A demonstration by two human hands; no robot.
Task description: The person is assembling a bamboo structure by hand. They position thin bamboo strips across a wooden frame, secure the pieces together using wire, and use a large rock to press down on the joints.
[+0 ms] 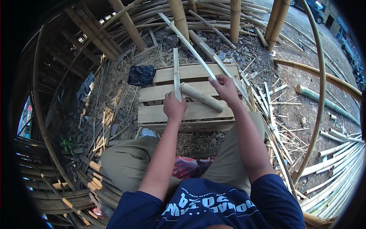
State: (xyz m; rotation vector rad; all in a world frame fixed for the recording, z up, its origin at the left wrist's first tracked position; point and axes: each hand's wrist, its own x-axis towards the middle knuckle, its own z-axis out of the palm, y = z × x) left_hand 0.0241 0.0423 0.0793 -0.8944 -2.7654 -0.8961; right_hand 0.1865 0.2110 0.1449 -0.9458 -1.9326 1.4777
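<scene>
My left hand [175, 105] is closed around the lower end of a short split bamboo strip [176, 68], which points away from me over a low wooden slatted platform [152, 113]. Between the fingers of my right hand [224, 90] is the near end of a long, thin bamboo strip [194, 51]. That strip slants up and left past the platform's far edge. A short round bamboo piece [203, 98] lies on the slats between my hands. Beyond my right hand, a wider split bamboo length [213, 55] rests across the platform's far right corner.
A black plastic bag [141, 75] sits at the platform's left corner. Upright bamboo posts [178, 17] stand ahead, with stacked poles behind them. Bamboo scraps [270, 103] and a green pole [324, 102] lie on the right. More poles [99, 179] are heaped at lower left.
</scene>
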